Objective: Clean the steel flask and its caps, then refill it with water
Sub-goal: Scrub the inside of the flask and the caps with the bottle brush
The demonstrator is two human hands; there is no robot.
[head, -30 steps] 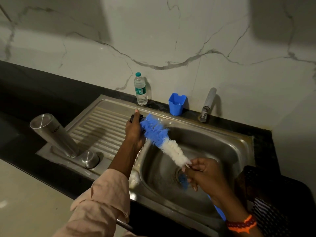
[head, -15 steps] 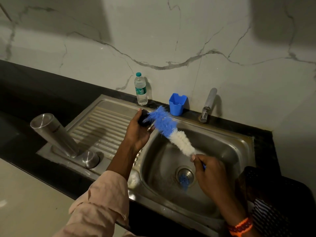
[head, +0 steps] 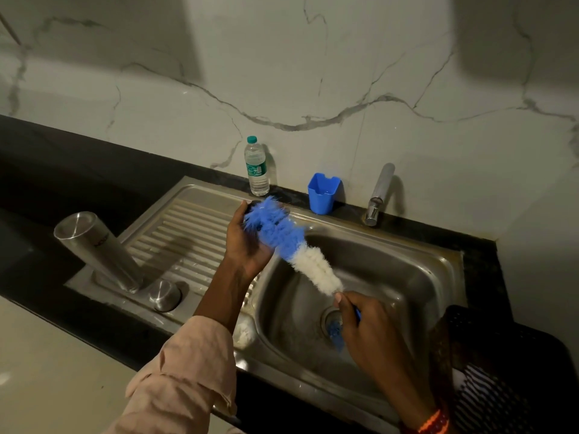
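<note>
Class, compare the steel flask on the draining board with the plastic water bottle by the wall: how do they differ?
The steel flask is opaque bare metal; the plastic water bottle is clear with a label. The steel flask stands inverted, base up; the plastic water bottle stands upright. The plastic water bottle wears a green cap; the steel flask shows none. Neither is being held.

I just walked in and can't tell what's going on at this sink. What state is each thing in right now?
Flask: upside down on the drainboard, uncapped.
Steel cap: beside the flask, apart from it.
Black cap: gripped in the left hand, mostly hidden.
Brush: held by the right hand, bristles against the black cap.
Tap: no water seen running.
Water bottle: upright, capped.
Blue cup: upright, open.
</note>
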